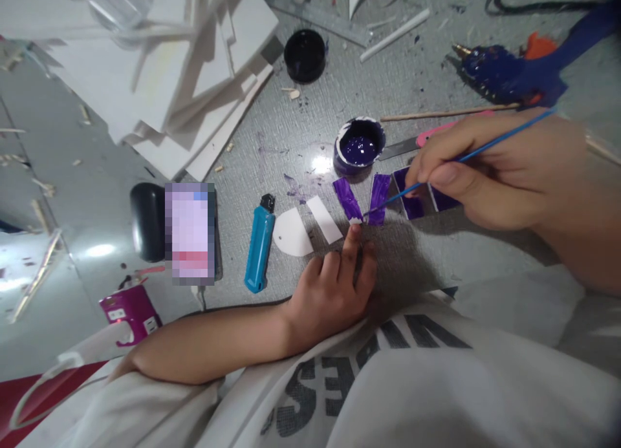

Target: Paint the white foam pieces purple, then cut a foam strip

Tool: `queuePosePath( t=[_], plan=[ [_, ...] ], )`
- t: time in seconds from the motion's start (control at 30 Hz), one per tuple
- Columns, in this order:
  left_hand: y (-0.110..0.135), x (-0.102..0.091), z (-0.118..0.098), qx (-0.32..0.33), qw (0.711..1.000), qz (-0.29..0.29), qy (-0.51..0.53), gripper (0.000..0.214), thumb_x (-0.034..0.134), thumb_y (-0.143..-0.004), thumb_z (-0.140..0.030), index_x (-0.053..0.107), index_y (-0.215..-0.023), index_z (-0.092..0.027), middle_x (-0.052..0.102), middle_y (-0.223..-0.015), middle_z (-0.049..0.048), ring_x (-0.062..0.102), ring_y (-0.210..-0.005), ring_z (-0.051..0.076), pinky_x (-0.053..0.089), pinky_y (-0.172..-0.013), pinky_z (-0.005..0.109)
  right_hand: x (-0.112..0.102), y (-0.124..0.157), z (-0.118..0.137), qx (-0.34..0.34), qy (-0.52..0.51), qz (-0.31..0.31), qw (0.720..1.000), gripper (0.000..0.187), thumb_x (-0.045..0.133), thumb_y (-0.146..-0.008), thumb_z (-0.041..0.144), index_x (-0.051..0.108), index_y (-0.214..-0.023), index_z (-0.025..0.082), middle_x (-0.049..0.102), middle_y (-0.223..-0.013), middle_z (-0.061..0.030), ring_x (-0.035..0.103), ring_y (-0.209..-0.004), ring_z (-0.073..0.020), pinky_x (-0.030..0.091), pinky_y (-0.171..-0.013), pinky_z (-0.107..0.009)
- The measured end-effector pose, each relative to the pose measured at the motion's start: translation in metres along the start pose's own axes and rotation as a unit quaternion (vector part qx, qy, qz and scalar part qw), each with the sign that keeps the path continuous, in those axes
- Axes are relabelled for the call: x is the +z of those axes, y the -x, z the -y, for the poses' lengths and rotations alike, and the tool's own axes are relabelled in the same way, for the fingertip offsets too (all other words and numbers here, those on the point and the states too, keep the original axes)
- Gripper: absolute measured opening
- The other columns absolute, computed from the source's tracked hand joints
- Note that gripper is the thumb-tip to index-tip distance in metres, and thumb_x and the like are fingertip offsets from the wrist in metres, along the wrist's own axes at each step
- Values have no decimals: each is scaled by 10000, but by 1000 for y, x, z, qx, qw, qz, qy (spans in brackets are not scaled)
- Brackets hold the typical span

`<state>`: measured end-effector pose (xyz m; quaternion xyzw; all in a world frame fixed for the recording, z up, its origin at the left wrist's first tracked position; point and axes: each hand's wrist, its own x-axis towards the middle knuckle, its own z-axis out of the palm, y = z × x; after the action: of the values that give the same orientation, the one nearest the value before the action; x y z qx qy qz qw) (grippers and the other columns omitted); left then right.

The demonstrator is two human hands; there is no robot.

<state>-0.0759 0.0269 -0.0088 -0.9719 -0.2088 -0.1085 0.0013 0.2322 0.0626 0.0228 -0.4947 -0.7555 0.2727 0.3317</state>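
My right hand [499,170] pinches a thin blue paintbrush [507,136]; its tip is at the lower end of a purple-painted strip [347,197]. That end of the strip still shows white. The index fingertip of my left hand [334,273] presses on this white end, thumb apart and the other fingers loosely bent. To the right lie another purple strip [378,199] and a darker purple piece [412,205], with one more partly under my right hand. Just above stands an open pot of purple paint [359,150]. Left of the strips are a white strip [324,220] and a rounded white piece [294,233].
A blue utility knife [259,244] and a phone [190,233] lie to the left. White board sheets [165,79] pile up at upper left, near a black lid [305,55]. At upper right lies a blue glue gun [509,73]; a pink-handled blade [400,149] is beside the pot.
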Motion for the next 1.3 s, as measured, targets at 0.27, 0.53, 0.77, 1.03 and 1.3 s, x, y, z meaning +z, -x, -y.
queuePosePath(
  t=[0.27,0.53,0.77,1.03,1.3],
  plan=[
    [-6,-3,2,8,1000,-15,-8,595,490,-1184,-568,753,-1361,-64,761,-1493,335,622,-704,235,461,-575,380,0,-1,-2,-33,11,-6,999,172,605,-1162,381,727,-1057,321,801,-861,38,734,-703,-111,540,-612,-313],
    [4,3,-2,-8,1000,7,14,628,563,-1150,-590,701,-1472,-69,680,-1606,350,669,-785,253,453,-626,389,3,2,4,16,10,-38,999,206,614,-1165,412,739,-1028,322,790,-841,19,749,-750,-139,542,-644,-352],
    [0,1,-1,-2,1000,-7,-1,628,493,-1172,-602,737,-1410,-74,738,-1536,335,654,-748,245,462,-599,386,4,2,2,0,3,-34,999,228,611,-1161,441,727,-1006,321,794,-850,24,743,-726,-130,534,-622,-349],
    [1,1,-1,-5,1000,-2,8,665,510,-1164,-642,727,-1438,-76,708,-1574,344,663,-788,252,449,-630,390,4,2,2,-9,6,-33,999,210,618,-1160,402,733,-1010,312,803,-868,22,734,-717,-118,543,-636,-336],
    [2,2,-1,-2,1000,0,-7,569,543,-1163,-550,725,-1433,-83,704,-1579,338,673,-770,244,462,-611,383,0,1,2,-26,20,-3,999,166,612,-1162,380,718,-1051,317,802,-868,27,730,-707,-119,540,-629,-335]
  ],
)
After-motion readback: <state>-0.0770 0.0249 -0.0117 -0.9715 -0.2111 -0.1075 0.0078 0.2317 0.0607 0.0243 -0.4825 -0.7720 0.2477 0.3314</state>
